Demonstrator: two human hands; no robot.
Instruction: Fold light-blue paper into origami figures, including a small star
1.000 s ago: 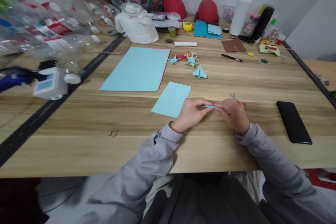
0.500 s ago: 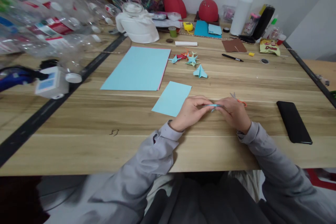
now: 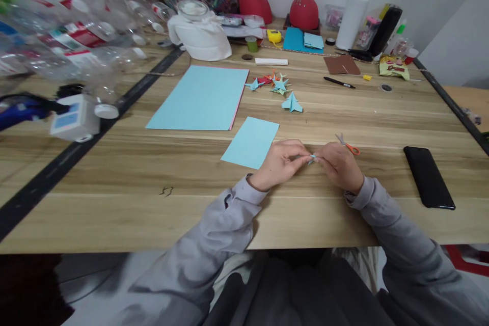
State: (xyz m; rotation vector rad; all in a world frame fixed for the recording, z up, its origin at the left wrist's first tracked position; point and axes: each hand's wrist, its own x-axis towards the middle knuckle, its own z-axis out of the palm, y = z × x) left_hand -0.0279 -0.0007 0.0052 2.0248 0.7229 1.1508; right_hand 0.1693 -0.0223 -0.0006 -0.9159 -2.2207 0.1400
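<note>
Between my two hands is a small folded piece of light blue paper [image 3: 312, 157], mostly covered by fingers. My left hand [image 3: 281, 159] pinches its left end between thumb and forefinger. At the other end my right hand [image 3: 338, 163] is closed on it in the same way. Under and beside my left wrist lies a light blue paper sheet [image 3: 252, 141]. Orange-handled scissors [image 3: 350, 147] rest just behind my right hand. Farther back sit a folded blue paper plane [image 3: 292, 103] and several small folded paper figures [image 3: 280, 84] in blue, red, orange and green.
A stack of large blue sheets [image 3: 200, 97] lies left of centre. To the right are a black phone [image 3: 428, 177] and a pen [image 3: 339, 82]. Plastic bottles [image 3: 80, 35] crowd the left side. A paper towel roll [image 3: 352, 20] and a yellow tape measure [image 3: 274, 36] stand behind.
My fingertips have drawn closer together over the folded paper, so less of it shows. Both hands stay in nearly the same place.
</note>
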